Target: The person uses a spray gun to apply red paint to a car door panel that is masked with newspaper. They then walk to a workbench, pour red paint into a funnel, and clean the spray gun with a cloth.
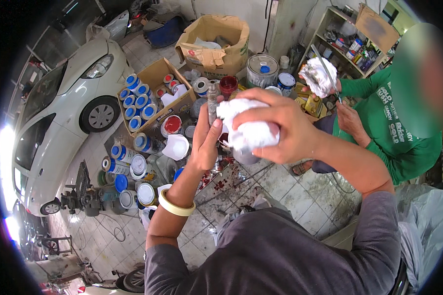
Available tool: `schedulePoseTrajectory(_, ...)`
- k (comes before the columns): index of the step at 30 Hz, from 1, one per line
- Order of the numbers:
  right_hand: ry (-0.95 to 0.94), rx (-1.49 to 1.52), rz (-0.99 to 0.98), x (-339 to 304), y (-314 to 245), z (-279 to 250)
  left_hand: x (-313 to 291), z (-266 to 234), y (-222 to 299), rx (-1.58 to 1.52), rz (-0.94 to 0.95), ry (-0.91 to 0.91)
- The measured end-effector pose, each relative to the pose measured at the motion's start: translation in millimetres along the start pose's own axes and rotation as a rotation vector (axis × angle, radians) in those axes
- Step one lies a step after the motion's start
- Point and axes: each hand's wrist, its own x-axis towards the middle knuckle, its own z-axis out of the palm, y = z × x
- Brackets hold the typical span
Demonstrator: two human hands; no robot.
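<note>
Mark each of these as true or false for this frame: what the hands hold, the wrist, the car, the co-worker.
1. The right hand grips a white rag. True.
2. The left hand is empty and hangs away from the rag. False: it is raised against a metal tool beside the rag.
3. A roll of tape sits on the left wrist. True.
4. The car is red. False: it is white.
5. The co-worker in green also holds a white rag. True.
6. The tins in the box have yellow lids. False: they are blue.
</note>
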Motion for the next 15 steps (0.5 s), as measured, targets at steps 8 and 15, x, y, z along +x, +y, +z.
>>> schedulePoseTrajectory(8,-0.016,-0.114,-0.157,0,-12,-1,4,-10,-17,-0.073,-0.067,0.084)
schedulePoseTrajectory(15,0.048,0.12,-0.034,4,14,-1,6,-5,9,0.222,0.2,-0.009)
